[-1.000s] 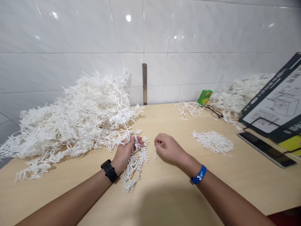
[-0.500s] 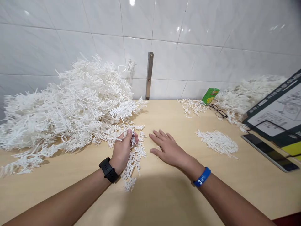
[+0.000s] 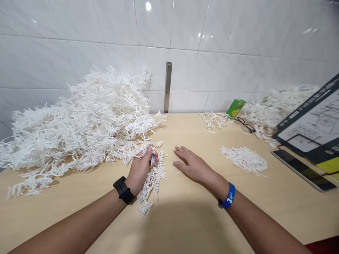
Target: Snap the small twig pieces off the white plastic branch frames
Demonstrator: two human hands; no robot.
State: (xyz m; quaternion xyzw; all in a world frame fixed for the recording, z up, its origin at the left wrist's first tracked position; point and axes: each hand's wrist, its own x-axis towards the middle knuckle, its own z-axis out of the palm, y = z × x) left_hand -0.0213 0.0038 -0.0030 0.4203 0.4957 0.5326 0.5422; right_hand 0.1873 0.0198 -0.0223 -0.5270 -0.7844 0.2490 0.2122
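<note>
Near the centre of the frame, the left hand [image 3: 141,169] is curled, thumb against fingers, pinching a white strand [image 3: 145,208] whose branches trail toward the lower middle. To its right, the right hand [image 3: 194,166] is flat and loosely opened, palm down over the table [image 3: 185,229]; a small white bit [image 3: 179,172] shows by its thumb, though whether the two touch is hard to tell. The big pile [image 3: 79,123] fills the left of the frame. A small heap [image 3: 245,159] lies right of centre, near the phone [image 3: 303,170].
</note>
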